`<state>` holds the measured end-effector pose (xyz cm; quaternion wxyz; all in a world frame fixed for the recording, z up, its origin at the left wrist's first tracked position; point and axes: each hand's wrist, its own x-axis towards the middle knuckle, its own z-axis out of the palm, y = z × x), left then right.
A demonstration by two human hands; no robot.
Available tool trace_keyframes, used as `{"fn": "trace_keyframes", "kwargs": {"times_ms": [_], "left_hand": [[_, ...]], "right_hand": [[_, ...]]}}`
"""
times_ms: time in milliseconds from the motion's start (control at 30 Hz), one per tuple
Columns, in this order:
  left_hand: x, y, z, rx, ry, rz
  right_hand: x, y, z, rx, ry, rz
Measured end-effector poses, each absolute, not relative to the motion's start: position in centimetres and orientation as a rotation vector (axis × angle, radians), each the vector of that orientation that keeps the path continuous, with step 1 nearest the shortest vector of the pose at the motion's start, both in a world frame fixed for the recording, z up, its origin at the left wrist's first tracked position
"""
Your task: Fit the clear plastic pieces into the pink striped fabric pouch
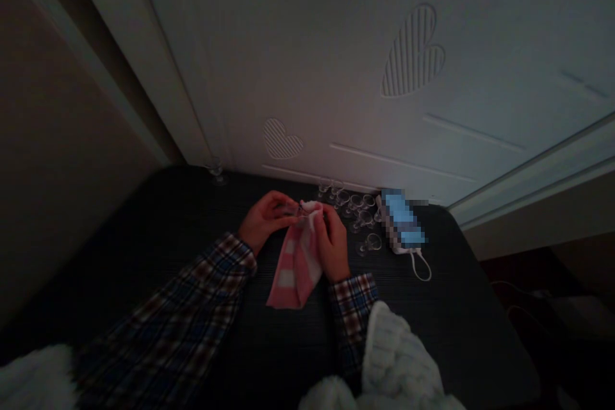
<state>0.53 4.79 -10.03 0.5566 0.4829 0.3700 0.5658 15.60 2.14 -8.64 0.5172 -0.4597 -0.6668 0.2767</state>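
Observation:
A pink and white striped cloth pouch [295,266] lies on the dark table [168,237] between my hands. My left hand [264,218] pinches the pouch's upper edge, with a small clear piece between the fingers. My right hand [332,240] is closed on the pouch's right edge, holding its mouth up. Both sleeves are plaid. Just beyond my right hand lie several small clear suction cups [358,211] in a loose cluster.
A blue and white packet with a white loop [403,227] lies right of the cups. One clear cup [216,173] stands alone at the table's back left. A white cabinet with heart cut-outs [413,51] rises behind. White fleece [398,359] covers my lap.

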Motion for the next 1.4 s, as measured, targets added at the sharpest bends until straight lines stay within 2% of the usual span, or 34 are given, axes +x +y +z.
{"fn": "trace_keyframes", "kwargs": {"times_ms": [533,833,1000,1400], "left_hand": [[1.0,4.4,-10.4,1.559,0.987,1.123],[1.4,3.7,-9.6,2.027,1.217,0.962],[1.2,3.8,-9.9,1.998,1.243,0.893],[0.9,4.0,-10.2,1.906,1.293,1.069]], "right_hand": [[15.6,2.0,-9.5,-1.239,-1.591,0.465],[15.8,2.4,-10.0,-1.314,-1.599,0.409],[15.6,2.2,-10.0,-1.310,-1.644,0.405],[15.5,2.4,-9.6,-1.426,-1.669,0.506]]}}
